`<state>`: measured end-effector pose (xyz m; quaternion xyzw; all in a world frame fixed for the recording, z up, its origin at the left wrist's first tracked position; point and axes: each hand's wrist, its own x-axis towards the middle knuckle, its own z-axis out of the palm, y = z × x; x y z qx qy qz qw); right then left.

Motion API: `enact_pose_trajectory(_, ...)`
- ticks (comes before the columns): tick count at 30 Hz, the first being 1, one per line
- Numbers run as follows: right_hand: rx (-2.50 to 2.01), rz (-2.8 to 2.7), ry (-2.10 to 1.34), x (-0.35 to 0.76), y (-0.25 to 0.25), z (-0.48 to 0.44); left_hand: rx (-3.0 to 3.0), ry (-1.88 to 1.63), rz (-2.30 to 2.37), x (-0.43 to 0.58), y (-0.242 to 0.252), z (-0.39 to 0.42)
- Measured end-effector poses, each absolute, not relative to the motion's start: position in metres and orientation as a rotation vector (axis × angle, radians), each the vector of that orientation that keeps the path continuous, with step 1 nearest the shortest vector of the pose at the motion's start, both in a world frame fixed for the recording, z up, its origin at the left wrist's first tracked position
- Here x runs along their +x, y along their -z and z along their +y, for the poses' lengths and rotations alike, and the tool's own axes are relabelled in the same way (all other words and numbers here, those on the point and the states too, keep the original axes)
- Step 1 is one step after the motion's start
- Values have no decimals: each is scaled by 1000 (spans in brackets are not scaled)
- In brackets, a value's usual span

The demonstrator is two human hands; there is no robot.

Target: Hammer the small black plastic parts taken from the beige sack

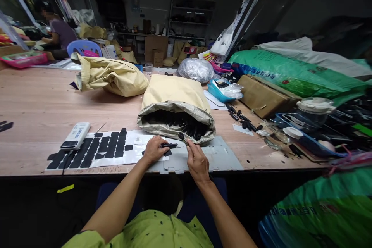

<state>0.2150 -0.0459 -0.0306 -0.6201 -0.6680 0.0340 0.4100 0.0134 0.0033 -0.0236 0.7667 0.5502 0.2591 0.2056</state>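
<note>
My left hand (154, 149) rests on the white backing sheet (136, 155) and pinches a slim black part (169, 145) that points to the right. My right hand (196, 160) is closed around a small dark tool (181, 136) whose round tip sits just in front of the open sack (176, 122). The sack is woven, rolled down at the mouth, and full of black parts. Rows of black adhesive pads (95, 149) cover the left part of the sheet. A grey flat panel (216, 157) lies under my right hand.
A white remote-like device (76, 135) lies on the pads at left. Yellow bags (110, 75), a cardboard box (266, 95), loose black parts (242, 119), a lidded jar (315, 107) and trays crowd the right. A person (58, 31) sits far left. Green sacks (293, 75) lie at right.
</note>
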Motion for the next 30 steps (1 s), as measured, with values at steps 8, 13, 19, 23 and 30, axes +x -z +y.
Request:
enact_pose_trajectory(8,-1531,-1779,-300,200,29,-67,2119,-687,1552,14,27,5)
enact_pose_trajectory(13,-1599,-1796,-288,197,25,-70,2110,-695,1552,14,30,5)
enact_pose_trajectory(19,-1505,-1797,-333,192,20,-67,2127,-702,1532,13,33,7)
enact_pose_trajectory(23,-1510,-1831,-356,186,26,-68,2109,-686,1530,13,31,7)
enact_pose_trajectory(30,-1558,-1761,-222,202,28,-49,2086,-714,1551,15,27,4)
